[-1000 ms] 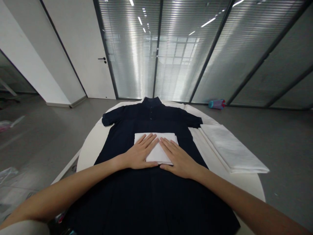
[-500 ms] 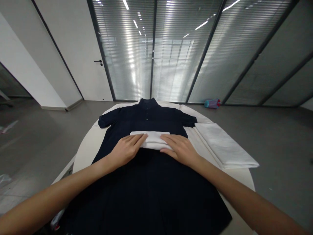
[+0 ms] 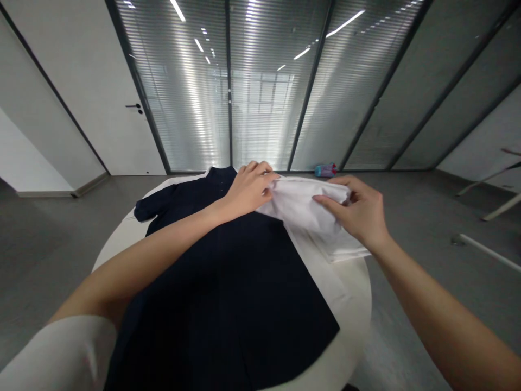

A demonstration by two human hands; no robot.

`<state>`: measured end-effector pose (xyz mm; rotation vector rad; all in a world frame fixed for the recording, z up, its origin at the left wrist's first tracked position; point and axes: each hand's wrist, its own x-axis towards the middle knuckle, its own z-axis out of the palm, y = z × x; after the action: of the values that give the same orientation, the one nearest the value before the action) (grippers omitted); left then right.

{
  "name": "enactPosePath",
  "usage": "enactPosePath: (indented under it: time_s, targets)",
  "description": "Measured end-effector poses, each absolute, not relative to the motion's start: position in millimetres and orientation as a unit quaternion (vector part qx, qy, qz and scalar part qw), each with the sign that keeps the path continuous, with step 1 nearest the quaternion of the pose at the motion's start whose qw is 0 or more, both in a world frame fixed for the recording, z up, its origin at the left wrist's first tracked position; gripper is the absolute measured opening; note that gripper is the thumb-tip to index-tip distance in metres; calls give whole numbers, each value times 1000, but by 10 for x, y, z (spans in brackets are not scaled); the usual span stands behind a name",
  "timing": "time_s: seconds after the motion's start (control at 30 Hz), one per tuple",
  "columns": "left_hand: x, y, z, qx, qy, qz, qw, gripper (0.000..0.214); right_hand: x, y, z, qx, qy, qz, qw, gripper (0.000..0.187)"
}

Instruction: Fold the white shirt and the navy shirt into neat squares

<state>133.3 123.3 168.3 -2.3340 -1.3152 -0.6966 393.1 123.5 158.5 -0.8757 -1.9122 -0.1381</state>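
A white folded cloth (image 3: 303, 203) is stretched between my two hands over the right side of the round table. My left hand (image 3: 250, 190) pinches its left end, above the chest of a navy short-sleeved shirt (image 3: 228, 282). With the thumb on the near face, my right hand (image 3: 362, 212) grips the right end. Collar away from me, the shirt lies spread flat, its right sleeve hidden behind my left hand and the cloth. Below the held cloth, another folded white cloth (image 3: 348, 253) shows its near edge, the rest being covered.
The round white table (image 3: 358, 304) carries everything, with some thin white fabric (image 3: 315, 271) along the shirt's right side. A blue and red packaged item (image 3: 325, 170) lies on the floor by the glass partition. White furniture legs (image 3: 488, 252) stand at the right.
The white folded cloth lay on the shirt's chest under both hands. Now it is lifted and moved right, over the other white cloth. The view has turned right.
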Motion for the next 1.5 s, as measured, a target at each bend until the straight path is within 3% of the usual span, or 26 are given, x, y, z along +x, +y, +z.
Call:
enactPosePath:
  time_s: [0.1,0.2,0.3,0.4,0.5,0.6,0.7,0.8,0.9,1.03,1.13,1.27,1.5]
  targets:
    - [1873,1725,1618,-812,-432,-315,232,37,4286,1310,1595,-340,-774,-188,500,17]
    - [2273,2094,1318,-840,-388,-299,232,41,4564,1337,1270,-361,-793,-254,421,16]
    - [2421,2296,880,-899,-356,-190,169,41,4724,1311,779,-383,-856,-203,281,31]
    - [2354,2365,553,-930,-331,-135,88,50,4790,1284,463,-387,-881,-149,229,33]
    - [2146,2313,479,-922,-336,-181,65,56,4815,1301,423,-386,-877,-139,251,33]
    - [1787,2112,572,-910,-349,-214,63,46,4806,1301,497,-379,-884,-140,235,28]
    - [1216,1800,679,-905,-370,-200,64,34,4724,1214,566,-385,-885,-162,205,30]
    - [446,1501,724,-890,-420,-160,75,31,4523,1089,634,-392,-868,-189,240,34]
    - [-365,1273,674,-847,-510,-134,60,35,4198,1019,705,-356,-883,-163,259,29]
    - [-1084,993,435,-782,-607,-138,17,61,3665,1072,743,-290,-935,-72,192,32]
    - [-1205,796,181,-746,-657,-107,27,74,3281,1230,677,-279,-950,-22,136,45]
    - [-1102,655,-52,-698,-715,-44,27,73,2876,1515,455,-331,-940,-1,88,56]
    - [-1034,649,-42,-686,-727,-19,22,70,2475,1806,366,-420,-907,-28,11,49]
